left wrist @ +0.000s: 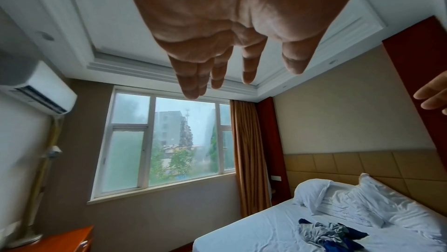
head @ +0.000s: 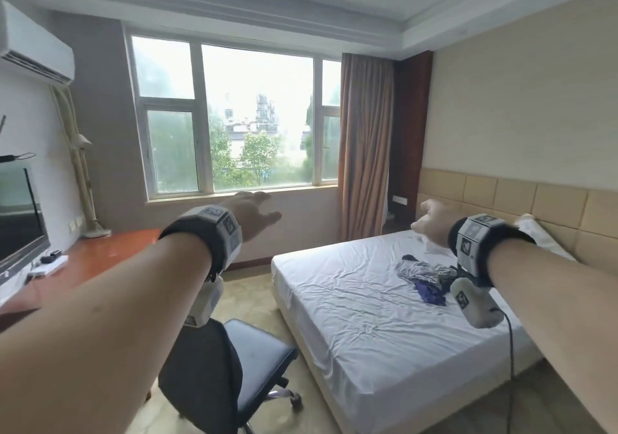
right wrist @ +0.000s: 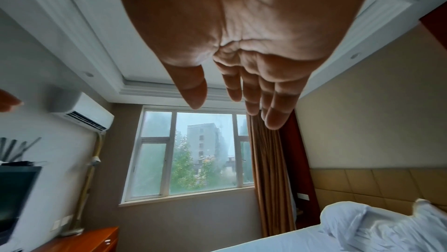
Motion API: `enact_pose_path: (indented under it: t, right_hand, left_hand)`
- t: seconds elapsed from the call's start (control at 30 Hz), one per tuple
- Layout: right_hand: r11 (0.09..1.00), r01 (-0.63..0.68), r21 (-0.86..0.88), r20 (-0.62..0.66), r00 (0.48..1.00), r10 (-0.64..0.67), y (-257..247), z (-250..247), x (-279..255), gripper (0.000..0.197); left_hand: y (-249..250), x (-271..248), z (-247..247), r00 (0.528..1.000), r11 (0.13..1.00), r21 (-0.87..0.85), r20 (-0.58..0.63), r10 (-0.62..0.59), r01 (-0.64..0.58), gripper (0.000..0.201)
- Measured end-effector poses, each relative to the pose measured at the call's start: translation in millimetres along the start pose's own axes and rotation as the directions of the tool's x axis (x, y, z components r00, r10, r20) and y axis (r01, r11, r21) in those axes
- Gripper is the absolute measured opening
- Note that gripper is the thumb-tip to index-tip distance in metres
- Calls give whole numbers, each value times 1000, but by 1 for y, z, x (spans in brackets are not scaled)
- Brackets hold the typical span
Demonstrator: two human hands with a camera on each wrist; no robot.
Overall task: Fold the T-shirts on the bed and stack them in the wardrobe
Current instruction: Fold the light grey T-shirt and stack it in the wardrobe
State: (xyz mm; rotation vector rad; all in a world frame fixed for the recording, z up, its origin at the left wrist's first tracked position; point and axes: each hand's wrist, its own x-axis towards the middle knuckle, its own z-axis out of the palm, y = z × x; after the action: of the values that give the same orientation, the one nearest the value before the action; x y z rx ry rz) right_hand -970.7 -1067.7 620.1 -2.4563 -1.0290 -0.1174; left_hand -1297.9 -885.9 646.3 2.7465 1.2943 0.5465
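we hold both arms stretched out in front of us, above the floor and the bed's edge. our left hand (head: 255, 212) has its fingers straight and spread, holding nothing, and our right hand (head: 433, 221) is likewise loose and holding nothing. the t-shirts (head: 426, 278) lie in a crumpled grey and blue heap on the white bed (head: 351, 326), near the pillows (left wrist: 358, 200) by the headboard, well apart from both hands. a dark office chair (head: 234, 366) stands beside the bed, next to the wooden tabletop (head: 100, 256).
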Motion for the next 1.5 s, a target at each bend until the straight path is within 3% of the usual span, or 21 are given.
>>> enact_pose_path:
  t: [0.3,0.53,0.67,0.87,1.13,1.23,1.5]
  right_hand:
    - [979,-196,-63,-86,978,190,-9,33,129,72]
    - [957,-279,-74,-56,960,275,2,84,205,56]
    - [943,-327,-62,-27,945,326,31,120,262,70]
    - [924,-382,-31,-30,924,381,89,168,369,69]
    - [895,-445,10,26,895,445,150,233,531,77]
    - [887,-462,5,64,885,461,165,257,575,71]
    - [802,-597,15,98,799,593,224,322,684,70]
  left_hand:
    - [-10,220,51,973,972,-51,10,229,-228,63]
    - [10,339,123,931,932,-87,71,359,-353,63]
    - [30,404,165,911,914,-101,95,402,-393,62]
    - [80,508,225,866,877,-98,141,481,-471,61]
    - [133,674,312,843,861,-148,178,507,-486,60]
    - [149,728,354,826,856,-129,225,516,-500,64]
    - [189,877,474,718,771,-212,280,637,-601,64]
